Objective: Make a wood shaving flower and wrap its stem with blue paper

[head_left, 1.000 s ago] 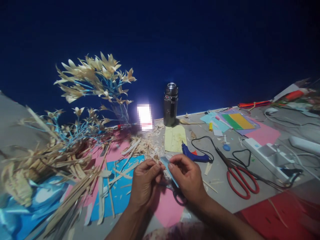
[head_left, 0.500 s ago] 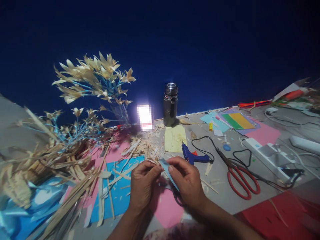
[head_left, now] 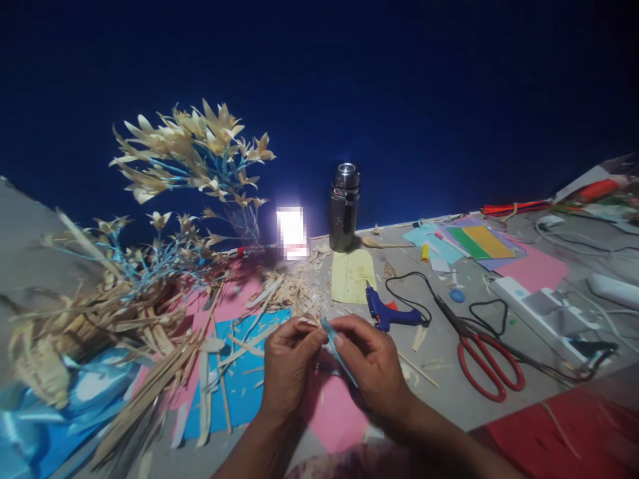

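Note:
My left hand (head_left: 292,362) pinches something small and pale between thumb and forefinger, partly hidden by the fingers. Close beside it, my right hand (head_left: 372,362) is closed on a light blue strip (head_left: 338,352), its upper end meeting the left fingertips. Both hands are over a pink sheet (head_left: 332,409). Beyond the right hand lies a blue glue gun (head_left: 392,314), and further right are scissors with red handles (head_left: 489,366). A blue sheet (head_left: 239,399) with pale strips scattered on it lies left of my left hand.
A dark metal flask (head_left: 344,209) stands at the back near a yellow cloth (head_left: 353,276). Pale flowers on blue stems (head_left: 194,150) rise at the left above dried husks (head_left: 50,359). A white power strip (head_left: 539,319) and cables lie at the right.
The blue strip looks narrower and more folded or turned at my right fingertips. The whole view has shifted slightly, with the surroundings a little further right.

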A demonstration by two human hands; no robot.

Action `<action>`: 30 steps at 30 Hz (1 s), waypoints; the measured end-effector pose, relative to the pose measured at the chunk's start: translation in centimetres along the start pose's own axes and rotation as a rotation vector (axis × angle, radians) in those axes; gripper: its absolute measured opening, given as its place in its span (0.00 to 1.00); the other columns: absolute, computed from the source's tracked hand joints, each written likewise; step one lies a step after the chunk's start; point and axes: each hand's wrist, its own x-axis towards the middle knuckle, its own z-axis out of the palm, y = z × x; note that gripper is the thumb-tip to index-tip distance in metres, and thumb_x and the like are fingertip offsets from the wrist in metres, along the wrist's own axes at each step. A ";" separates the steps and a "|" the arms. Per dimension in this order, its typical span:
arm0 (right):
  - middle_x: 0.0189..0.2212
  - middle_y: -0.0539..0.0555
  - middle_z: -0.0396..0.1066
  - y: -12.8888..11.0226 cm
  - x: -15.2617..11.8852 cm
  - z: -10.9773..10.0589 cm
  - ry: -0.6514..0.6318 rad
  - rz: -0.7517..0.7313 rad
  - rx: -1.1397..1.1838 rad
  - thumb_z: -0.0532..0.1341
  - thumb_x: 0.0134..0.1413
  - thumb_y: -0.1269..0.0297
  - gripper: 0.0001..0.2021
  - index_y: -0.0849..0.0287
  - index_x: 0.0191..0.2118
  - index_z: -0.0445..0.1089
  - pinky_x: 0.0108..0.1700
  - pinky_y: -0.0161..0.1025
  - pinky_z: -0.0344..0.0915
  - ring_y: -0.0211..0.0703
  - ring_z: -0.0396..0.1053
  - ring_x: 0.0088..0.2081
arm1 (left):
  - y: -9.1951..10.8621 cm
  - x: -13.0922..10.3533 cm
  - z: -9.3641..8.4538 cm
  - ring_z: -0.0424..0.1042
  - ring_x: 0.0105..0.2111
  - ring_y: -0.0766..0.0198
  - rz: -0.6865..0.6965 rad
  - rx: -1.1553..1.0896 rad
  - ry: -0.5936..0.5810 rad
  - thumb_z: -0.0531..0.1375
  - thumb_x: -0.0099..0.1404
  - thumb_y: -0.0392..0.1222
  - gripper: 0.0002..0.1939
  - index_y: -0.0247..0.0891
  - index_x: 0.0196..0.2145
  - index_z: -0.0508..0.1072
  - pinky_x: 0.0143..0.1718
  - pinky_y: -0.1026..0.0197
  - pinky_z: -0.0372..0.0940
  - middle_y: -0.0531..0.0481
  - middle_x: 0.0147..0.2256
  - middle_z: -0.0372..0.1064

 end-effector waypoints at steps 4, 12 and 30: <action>0.34 0.52 0.75 0.0 -0.1 0.0 0.008 -0.011 -0.007 0.61 0.63 0.67 0.08 0.56 0.44 0.77 0.38 0.36 0.68 0.41 0.72 0.35 | -0.2 0.0 -0.3 0.68 0.19 0.69 -0.016 0.013 -0.017 0.76 0.48 0.41 0.12 0.36 0.22 0.76 0.21 0.67 0.65 0.56 0.21 0.70; 0.34 0.52 0.76 -0.3 0.0 -0.5 0.001 -0.027 -0.013 0.61 0.61 0.69 0.09 0.55 0.42 0.78 0.38 0.38 0.67 0.43 0.73 0.35 | -0.2 0.1 -0.5 0.71 0.19 0.67 -0.152 -0.056 -0.088 0.79 0.45 0.42 0.19 0.36 0.24 0.73 0.23 0.66 0.67 0.55 0.20 0.73; 0.32 0.54 0.75 0.2 -0.3 -1.1 -0.017 -0.339 -0.280 0.57 0.64 0.74 0.15 0.54 0.49 0.78 0.37 0.43 0.67 0.46 0.71 0.34 | 1.5 -0.2 0.4 0.71 0.18 0.67 -0.324 -0.192 -0.124 0.80 0.36 0.35 0.18 0.34 0.21 0.75 0.23 0.65 0.68 0.54 0.18 0.72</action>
